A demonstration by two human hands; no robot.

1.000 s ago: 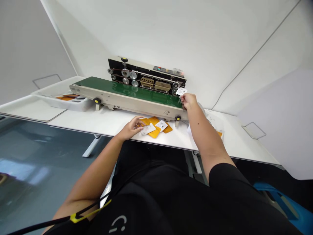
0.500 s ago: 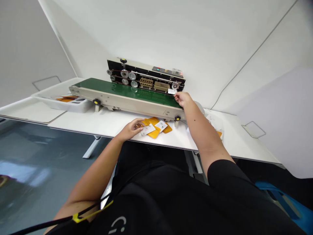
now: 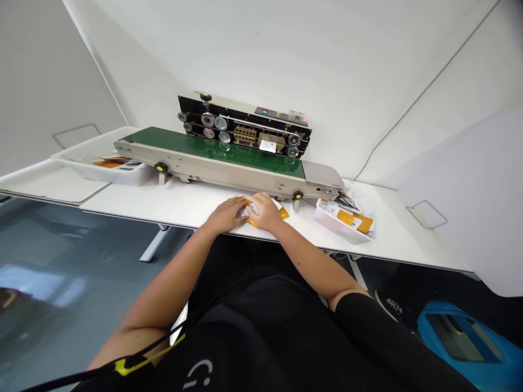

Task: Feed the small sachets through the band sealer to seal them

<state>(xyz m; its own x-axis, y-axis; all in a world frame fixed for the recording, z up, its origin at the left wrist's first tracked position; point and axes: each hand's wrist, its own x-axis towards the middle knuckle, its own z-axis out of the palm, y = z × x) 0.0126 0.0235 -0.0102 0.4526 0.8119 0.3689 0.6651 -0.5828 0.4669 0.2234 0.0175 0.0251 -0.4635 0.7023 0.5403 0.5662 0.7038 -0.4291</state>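
My left hand (image 3: 227, 216) rests at the table's front edge, fingers bent round the edge of a small white-and-orange sachet (image 3: 254, 208). Against it, my right hand (image 3: 266, 212) is closed on the same sachet, its fingers hiding most of it. Under and beside my right hand, an orange sachet (image 3: 285, 213) pokes out. On the band sealer (image 3: 245, 117) behind, a white sachet (image 3: 267, 146) stands at the sealing blocks, untouched by either hand.
A green conveyor belt (image 3: 183, 147) runs along the sealer. To the right, a white bin (image 3: 343, 228) holds orange and white sachets; another white tray (image 3: 143, 175) at the left holds more. A blue stool (image 3: 433, 337) stands on the floor at the lower right.
My right hand has let go of the white sachet at the sealer and come down beside my left hand. That sachet has shifted left along the sealer.
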